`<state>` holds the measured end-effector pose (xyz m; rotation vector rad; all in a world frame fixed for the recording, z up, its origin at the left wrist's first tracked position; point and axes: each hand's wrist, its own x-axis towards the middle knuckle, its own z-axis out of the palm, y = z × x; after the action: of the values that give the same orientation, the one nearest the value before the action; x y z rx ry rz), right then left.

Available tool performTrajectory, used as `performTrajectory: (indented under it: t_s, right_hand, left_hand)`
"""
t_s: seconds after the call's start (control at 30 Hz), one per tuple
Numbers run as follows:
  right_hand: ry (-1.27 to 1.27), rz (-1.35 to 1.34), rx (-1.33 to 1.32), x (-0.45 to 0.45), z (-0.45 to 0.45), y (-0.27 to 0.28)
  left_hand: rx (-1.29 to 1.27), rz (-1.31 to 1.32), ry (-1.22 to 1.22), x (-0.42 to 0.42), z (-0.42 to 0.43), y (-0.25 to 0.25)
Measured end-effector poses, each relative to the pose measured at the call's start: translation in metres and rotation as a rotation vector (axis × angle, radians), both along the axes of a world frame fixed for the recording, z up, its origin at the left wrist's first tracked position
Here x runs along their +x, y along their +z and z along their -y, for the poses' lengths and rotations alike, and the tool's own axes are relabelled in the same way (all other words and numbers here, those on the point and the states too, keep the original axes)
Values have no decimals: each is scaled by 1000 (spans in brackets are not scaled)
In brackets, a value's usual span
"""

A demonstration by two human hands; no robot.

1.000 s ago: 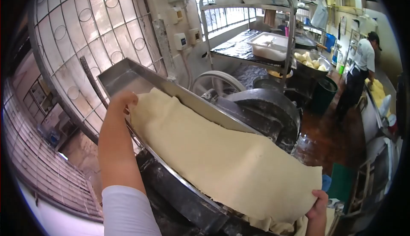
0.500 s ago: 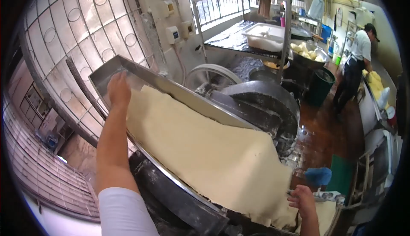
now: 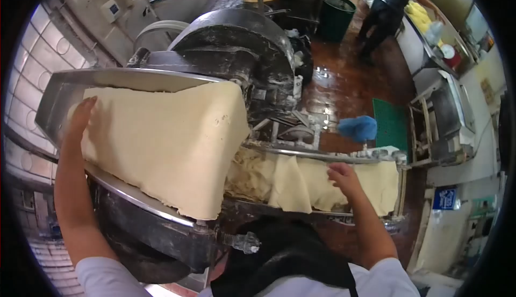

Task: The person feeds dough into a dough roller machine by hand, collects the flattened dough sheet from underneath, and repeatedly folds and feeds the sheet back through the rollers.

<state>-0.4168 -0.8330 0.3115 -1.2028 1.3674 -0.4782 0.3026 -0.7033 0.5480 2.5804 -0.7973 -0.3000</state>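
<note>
A wide sheet of pale dough lies in a sloping metal trough, its near end hanging over the trough's lower lip. My left hand rests at the upper left edge of this sheet, fingers stretched against the dough. Below and to the right, a lower conveyor bed carries more dough: a crumpled heap at its left, and a folded flap beside a flat piece. Over the flat piece hovers my right hand, fingers loosely bent and apart, holding nothing.
A dark, floury machine housing stands behind the trough. A threaded metal fitting sticks out near my apron. Farther back are a green bin, a blue cloth-like thing, a green mat and another person at a counter.
My view has swung right and down, bringing the lower bed into sight. My right hand now hovers over the lower dough. My left hand stays near the sheet's upper end, its fingers straighter.
</note>
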Motion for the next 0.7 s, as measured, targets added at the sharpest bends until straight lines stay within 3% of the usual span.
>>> performTrajectory:
  t_s: [0.03, 0.07, 0.13, 0.2, 0.23, 0.3, 0.43, 0.6, 0.7]
  right_hand:
    - [-27, 12, 48, -1, 4, -1]
    - [-57, 47, 98, -17, 7, -13]
    - [-175, 37, 179, -34, 2, -12]
    - [-215, 63, 205, -45, -6, -9]
    - [-213, 62, 207, -53, -8, -15]
    - [-196, 72, 218, -61, -11, -27]
    - [-167, 50, 233, -40, -17, -24]
    - [-35, 9, 256, -4, -17, -37]
    - [45, 10, 231, 9, -13, -43]
  left_hand:
    - [24, 319, 84, 33, -20, -1]
    - [25, 342, 114, 66, -36, -1]
    - [373, 166, 26, 119, -73, 8]
    - [-143, -88, 483, -1, -44, 32]
    - [-146, -76, 493, 8, -47, 31]
    - [-89, -116, 473, 31, -36, 17]
    - [59, -91, 396, -34, -18, 42]
    - [280, -163, 112, -21, -18, 41]
    - [94, -121, 121, -3, -24, 24]
